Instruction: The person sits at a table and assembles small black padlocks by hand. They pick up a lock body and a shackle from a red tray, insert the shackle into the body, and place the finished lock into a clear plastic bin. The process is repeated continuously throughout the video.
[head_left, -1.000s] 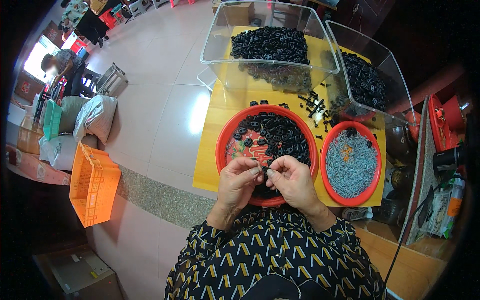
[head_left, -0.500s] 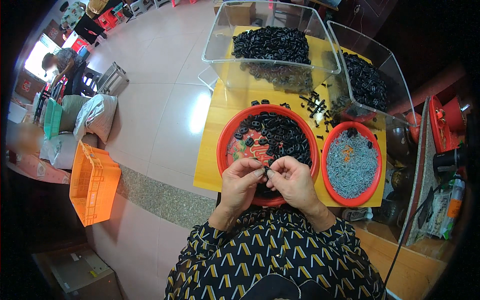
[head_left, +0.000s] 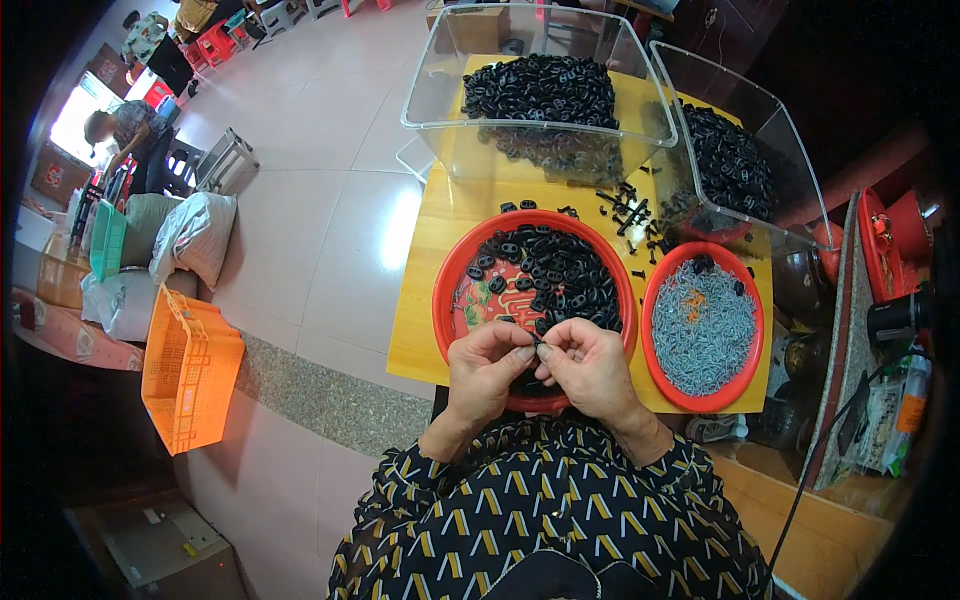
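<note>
Left hand (head_left: 487, 372) and right hand (head_left: 590, 368) meet fingertip to fingertip, both pinched shut on one small black part (head_left: 533, 347), at six o'clock over the red tray (head_left: 445, 300) of black pieces.

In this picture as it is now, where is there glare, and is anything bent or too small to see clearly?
Head view: a bright glare patch lies on the pale floor left of the yellow table; the fisheye bends the clear bins and darkens the rim; the small black part between the left hand and right hand is too small to make out, over the red bowl.
</note>
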